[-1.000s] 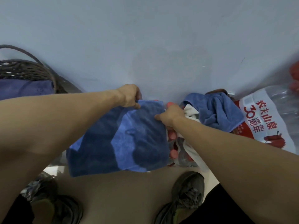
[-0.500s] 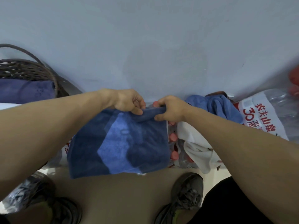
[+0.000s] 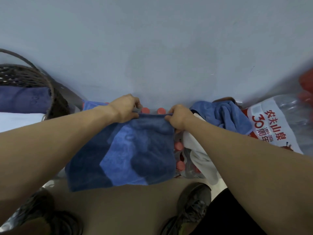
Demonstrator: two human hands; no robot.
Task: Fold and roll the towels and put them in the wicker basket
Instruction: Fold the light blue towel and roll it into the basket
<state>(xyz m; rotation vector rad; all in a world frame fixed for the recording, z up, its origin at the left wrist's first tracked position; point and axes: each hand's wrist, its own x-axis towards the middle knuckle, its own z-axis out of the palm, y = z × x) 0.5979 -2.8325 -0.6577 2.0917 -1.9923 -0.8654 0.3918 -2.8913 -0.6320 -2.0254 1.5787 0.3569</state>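
Two hands are gripping the top edge of a blue towel (image 3: 128, 153): the left hand (image 3: 125, 107) and right hand (image 3: 179, 117) are pinching opposite corners. The towel is hanging in front of the person, right of the basket (image 3: 25, 77).

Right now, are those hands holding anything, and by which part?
Yes. Both hands hold the dark blue towel along its far top edge: the left hand pinches the left end, the right hand the right corner.
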